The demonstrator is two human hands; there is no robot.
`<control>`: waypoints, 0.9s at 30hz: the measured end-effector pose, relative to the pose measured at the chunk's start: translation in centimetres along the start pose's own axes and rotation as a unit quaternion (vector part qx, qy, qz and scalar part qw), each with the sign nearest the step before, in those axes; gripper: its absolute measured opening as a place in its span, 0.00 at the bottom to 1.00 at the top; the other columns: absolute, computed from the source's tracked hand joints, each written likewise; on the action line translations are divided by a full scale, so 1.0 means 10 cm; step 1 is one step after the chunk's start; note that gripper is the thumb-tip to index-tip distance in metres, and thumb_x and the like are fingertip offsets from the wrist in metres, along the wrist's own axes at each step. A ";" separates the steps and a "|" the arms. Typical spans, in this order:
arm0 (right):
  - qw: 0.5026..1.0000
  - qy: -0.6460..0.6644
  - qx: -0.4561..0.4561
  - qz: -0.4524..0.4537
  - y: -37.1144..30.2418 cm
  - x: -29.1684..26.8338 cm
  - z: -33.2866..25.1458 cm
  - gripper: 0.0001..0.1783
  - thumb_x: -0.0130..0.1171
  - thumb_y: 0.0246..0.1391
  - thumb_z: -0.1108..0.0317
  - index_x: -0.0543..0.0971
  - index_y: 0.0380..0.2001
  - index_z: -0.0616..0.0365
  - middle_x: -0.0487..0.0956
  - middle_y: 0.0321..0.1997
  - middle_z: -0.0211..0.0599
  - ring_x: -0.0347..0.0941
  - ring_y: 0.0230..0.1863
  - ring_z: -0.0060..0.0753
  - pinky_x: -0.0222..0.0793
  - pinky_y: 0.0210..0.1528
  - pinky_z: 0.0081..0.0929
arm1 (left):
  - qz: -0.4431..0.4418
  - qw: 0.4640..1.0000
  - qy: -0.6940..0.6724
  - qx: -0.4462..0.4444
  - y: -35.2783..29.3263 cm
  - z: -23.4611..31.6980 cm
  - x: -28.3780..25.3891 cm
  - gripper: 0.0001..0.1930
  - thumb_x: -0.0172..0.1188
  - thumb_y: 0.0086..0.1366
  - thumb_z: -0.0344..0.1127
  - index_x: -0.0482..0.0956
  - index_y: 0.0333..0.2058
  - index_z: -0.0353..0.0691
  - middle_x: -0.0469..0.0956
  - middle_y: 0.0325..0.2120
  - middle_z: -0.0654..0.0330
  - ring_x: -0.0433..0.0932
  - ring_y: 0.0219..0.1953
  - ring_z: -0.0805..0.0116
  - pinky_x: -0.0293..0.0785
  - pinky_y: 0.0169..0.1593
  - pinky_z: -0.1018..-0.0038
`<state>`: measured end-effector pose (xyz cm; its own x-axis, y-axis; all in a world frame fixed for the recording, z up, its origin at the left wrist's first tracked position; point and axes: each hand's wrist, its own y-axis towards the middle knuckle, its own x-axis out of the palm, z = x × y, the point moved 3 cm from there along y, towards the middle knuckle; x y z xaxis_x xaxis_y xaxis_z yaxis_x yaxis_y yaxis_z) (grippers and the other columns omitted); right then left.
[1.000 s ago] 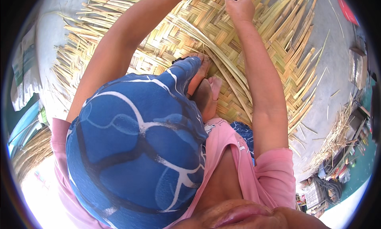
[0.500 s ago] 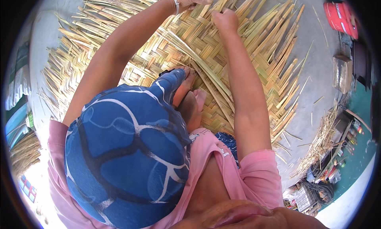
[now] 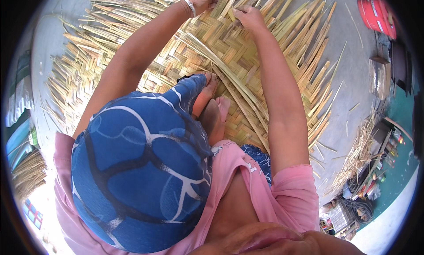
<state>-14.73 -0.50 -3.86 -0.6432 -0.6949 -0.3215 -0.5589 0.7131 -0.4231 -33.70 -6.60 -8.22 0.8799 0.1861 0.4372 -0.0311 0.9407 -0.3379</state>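
Note:
A half-woven mat [image 3: 194, 47] of pale yellow-green flat plant strips lies on the grey floor beneath me, with loose strip ends fanning out along its edges. My left hand [image 3: 205, 0], a white band at its wrist, reaches over the far edge; its fingers stretch out to the right along the strips. Just to its right, my right hand [image 3: 250, 18] has its fingers bent and pinches a strip at the weave's edge. The far fingertips of the left hand lie close to the picture's upper rim. Several long loose strips [image 3: 229, 78] run diagonally across the mat.
My bare feet [image 3: 212, 91] rest on the mat, with my blue-patterned bent leg [image 3: 145, 166] covering its near left. At right are a red bag [image 3: 376, 18], a wooden block [image 3: 380, 78], straw scraps [image 3: 353, 160] and clutter. A bundle of dry stalks [image 3: 28, 173] lies at left.
My left hand has shifted slightly up and left. The right hand has turned, its fingers now pointing left, and its forearm has swung a little to the right.

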 end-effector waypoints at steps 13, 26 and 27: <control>0.952 -0.266 -0.118 0.092 0.13 0.09 0.23 0.19 0.59 0.62 0.55 0.83 0.54 0.46 0.86 0.48 0.42 0.83 0.48 0.48 0.76 0.53 0.44 | 0.292 0.914 0.243 0.145 0.00 -0.57 -0.56 0.18 0.67 0.63 0.32 0.85 0.52 0.38 0.86 0.30 0.55 0.83 0.31 0.67 0.81 0.36 0.70; 0.898 -0.322 -0.242 0.179 -0.36 0.29 0.21 0.19 0.55 0.60 0.67 0.81 0.54 0.52 0.78 0.59 0.41 0.75 0.58 0.50 0.74 0.59 0.44 | 0.138 0.496 0.824 0.236 -0.36 0.38 0.00 0.22 0.53 0.70 0.52 0.81 0.55 0.48 0.82 0.51 0.53 0.77 0.59 0.52 0.64 0.65 0.46; 0.889 -0.333 -0.253 0.187 -0.37 0.32 0.19 0.19 0.54 0.60 0.68 0.81 0.54 0.53 0.78 0.59 0.41 0.75 0.58 0.49 0.74 0.58 0.44 | 0.102 0.497 0.833 0.220 -0.35 0.38 -0.03 0.24 0.51 0.71 0.56 0.82 0.53 0.47 0.80 0.54 0.51 0.76 0.60 0.52 0.60 0.66 0.45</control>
<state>-13.74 -5.55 -4.90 -0.4754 -0.1823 -0.8607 -0.6432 0.7395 0.1987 -35.64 -8.88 -3.94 -0.0020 0.1424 -0.9898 0.0212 0.9896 0.1423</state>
